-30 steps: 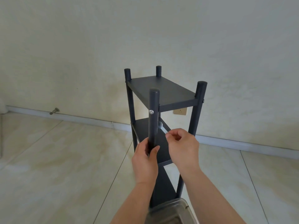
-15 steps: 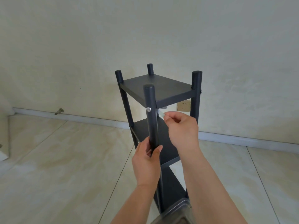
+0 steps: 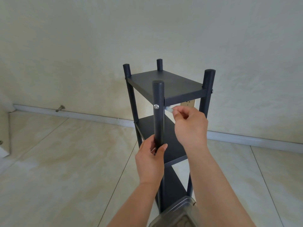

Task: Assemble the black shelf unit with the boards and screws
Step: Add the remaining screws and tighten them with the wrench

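Black shelf unit (image 3: 165, 115) standing upright on the tiled floor (image 3: 65, 161) near the wall, apparently close to complete: four posts carry a top board (image 3: 165, 84), a middle board (image 3: 157, 133) and a lower board partly hidden behind the arms; a silver screw head (image 3: 156, 106) sits in the near post (image 3: 158, 112) just below the top board. What remains seems to be tightening at this corner; the other joints cannot be fully checked. The left hand (image 3: 150, 161) grips the near post lower down, fingers and thumb wrapped round it. The right hand (image 3: 190, 126) pinches a small silvery tool (image 3: 169, 109), probably a hex key, its fingers (image 3: 177, 112) pressed together just right of the post, the tool's tip reaching toward the post beside the screw; contact cannot be told
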